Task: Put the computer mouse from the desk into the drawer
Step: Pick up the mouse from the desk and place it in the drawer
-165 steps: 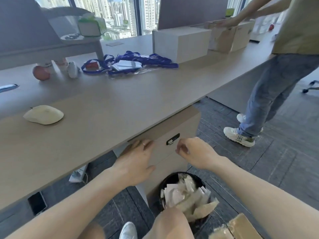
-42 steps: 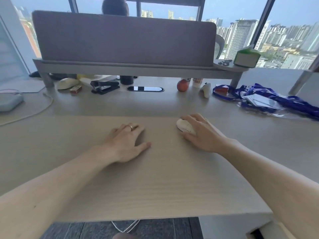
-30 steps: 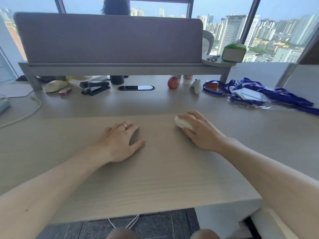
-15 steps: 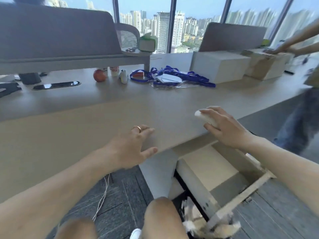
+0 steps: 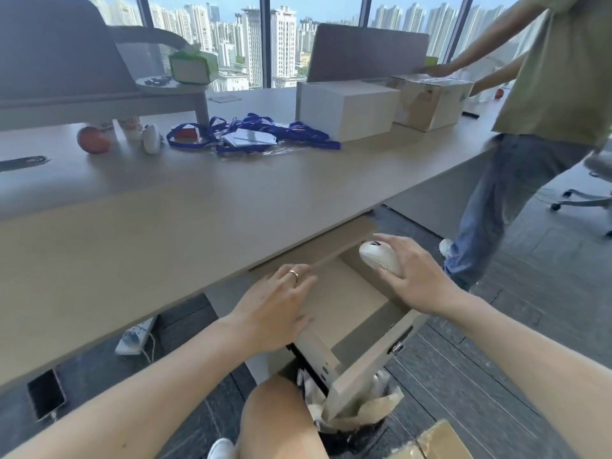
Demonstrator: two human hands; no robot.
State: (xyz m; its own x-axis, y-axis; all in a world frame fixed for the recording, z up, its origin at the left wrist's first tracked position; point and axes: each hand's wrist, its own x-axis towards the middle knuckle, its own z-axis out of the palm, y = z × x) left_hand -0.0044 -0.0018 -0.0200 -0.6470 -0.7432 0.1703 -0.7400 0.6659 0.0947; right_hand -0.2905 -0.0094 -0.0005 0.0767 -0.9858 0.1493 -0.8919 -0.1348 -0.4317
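Cream-white and smooth, the computer mouse (image 5: 381,258) sits in the grip of the right hand (image 5: 419,276), fingers curled over its rounded back and thumb tucked under, so its nose with the dark scroll wheel pokes out to the left past the fingertips. It hangs in the air above the far right corner of the open drawer (image 5: 347,303), clear of the tabletop (image 5: 172,226) edge and not touching the drawer floor. The drawer is a shallow box of pale matte wood-look board with a flat bare bottom; its front panel carries a small metal lock. The left hand (image 5: 275,309), a thin ring on one finger, lies flat and spread on the drawer's left wall, gripping nothing. The tabletop has a fine light wood grain. Below the drawer, a dark bin (image 5: 351,415) holds crumpled paper. Further back lie glossy blue lanyards (image 5: 258,134) and a plain white box (image 5: 344,107).
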